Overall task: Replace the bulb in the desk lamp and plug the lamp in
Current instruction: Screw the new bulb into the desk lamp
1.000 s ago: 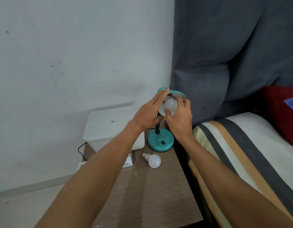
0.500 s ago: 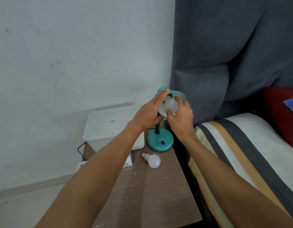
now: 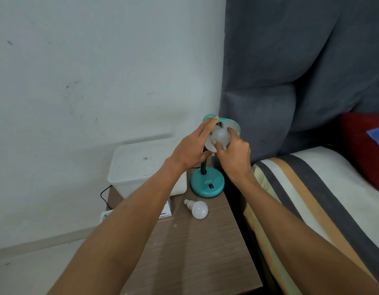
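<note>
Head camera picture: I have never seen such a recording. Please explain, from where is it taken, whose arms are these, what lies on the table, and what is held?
A camera worn on a person's head looks forward and down, so the two bare arms are the wearer's own; there is no machine. The left hand steadies the teal lamp's shade. The right hand grips a bulb at the shade's mouth. On the table stand the lamp's base and a white box; a spare bulb lies in front of them. A striped bed is at the right.
</note>
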